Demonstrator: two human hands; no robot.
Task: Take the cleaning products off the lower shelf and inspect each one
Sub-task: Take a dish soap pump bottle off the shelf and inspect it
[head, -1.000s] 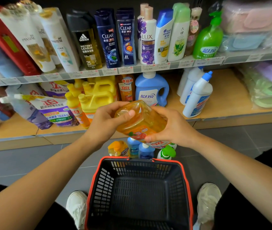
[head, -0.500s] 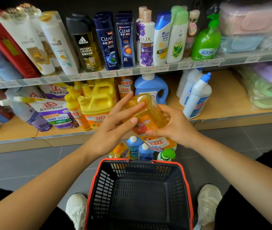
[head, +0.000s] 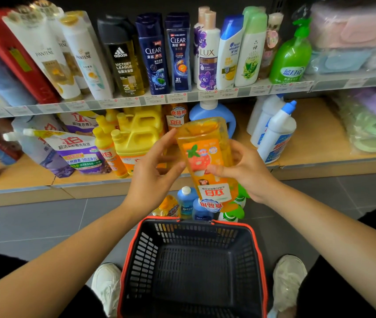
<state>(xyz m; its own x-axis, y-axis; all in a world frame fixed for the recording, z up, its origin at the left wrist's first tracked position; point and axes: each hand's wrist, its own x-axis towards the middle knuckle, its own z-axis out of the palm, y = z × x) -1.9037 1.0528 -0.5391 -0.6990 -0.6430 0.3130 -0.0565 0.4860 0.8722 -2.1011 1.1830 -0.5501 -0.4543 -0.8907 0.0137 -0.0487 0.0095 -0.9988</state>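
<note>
1 orange bottle (head: 205, 154), inverted: right hand (head: 249, 173) curled round it, left hand (head: 152, 173) spread, steadying. We should rotate slowly, label facing us.

Translucent orange dish-soap bottle (head: 207, 161), upside down, base uppermost, strawberry label facing the camera, held before the lower shelf (head: 315, 138)

price tags (head: 178, 97) unreadable, floor bottles (head: 186, 199) partly hidden behind basket (head: 145, 249)

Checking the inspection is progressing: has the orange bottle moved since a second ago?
Yes. The orange bottle has turned from lying crosswise to standing upside down, its base now risen in front of the blue detergent jug.
</note>
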